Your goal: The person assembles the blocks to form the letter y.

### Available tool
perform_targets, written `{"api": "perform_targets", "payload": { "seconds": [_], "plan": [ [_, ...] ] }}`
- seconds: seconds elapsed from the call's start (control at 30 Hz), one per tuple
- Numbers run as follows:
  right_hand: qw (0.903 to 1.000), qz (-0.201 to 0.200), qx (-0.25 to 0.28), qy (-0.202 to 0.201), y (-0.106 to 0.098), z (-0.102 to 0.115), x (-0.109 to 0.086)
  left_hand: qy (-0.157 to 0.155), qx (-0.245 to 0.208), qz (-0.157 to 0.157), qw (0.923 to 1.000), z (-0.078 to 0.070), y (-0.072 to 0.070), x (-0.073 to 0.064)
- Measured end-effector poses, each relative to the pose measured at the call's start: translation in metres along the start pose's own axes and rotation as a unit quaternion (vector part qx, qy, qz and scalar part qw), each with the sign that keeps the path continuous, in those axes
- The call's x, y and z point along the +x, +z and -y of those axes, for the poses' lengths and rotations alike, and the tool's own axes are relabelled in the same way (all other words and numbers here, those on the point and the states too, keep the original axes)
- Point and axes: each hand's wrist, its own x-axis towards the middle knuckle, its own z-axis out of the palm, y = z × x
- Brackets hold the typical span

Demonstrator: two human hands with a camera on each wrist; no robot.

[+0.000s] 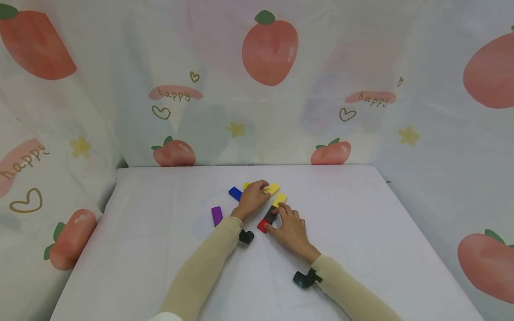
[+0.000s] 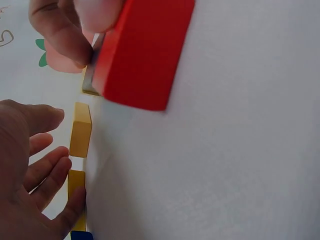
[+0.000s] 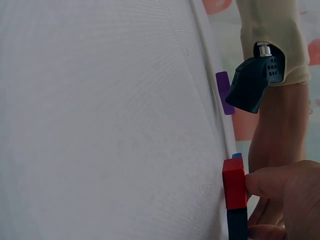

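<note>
The right hand (image 1: 291,228), thumb and fingers apart, touches a red block (image 1: 262,226) at its nine o'clock and black block (image 1: 270,216) at ten, apparently steadying their line; the left hand (image 1: 253,197), digits spread, flanks a pale yellow block (image 1: 274,189) at its two o'clock.

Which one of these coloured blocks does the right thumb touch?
The red block, touched by the thumb of the right hand. It alone is red, at the row's near end, beside the black block.

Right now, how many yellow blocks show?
3: one yellow block partly behind the left hand, another just right of it, a third at the far end of the black block. More could be hidden.
</note>
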Motion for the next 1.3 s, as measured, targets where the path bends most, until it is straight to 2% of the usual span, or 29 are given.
{"api": "perform_targets", "payload": {
  "seconds": [0.23,0.57,1.0,1.17,1.3],
  "plan": [
    [1.0,0.006,0.004,0.002,0.001,0.002,0.0,0.005,0.061,-0.014,0.998,0.004,0.007,0.004],
    [0.9999,0.011,0.009,0.007,0.002,0.001,0.001,-0.003,0.097,-0.015,0.9952,0.006,0.008,0.004],
    [0.9999,0.005,0.007,0.005,-0.001,0.002,-0.001,0.015,0.051,-0.03,0.9981,0.003,-0.008,0.0],
    [1.0,0.001,0.003,0.004,-0.001,0.001,-0.001,0.032,0.017,-0.028,0.9989,0.005,-0.011,0.0],
    [1.0,-0.002,0.001,0.003,0.0,0.0,-0.001,0.03,-0.002,-0.022,0.9993,0.009,-0.012,0.0]
  ]
}}
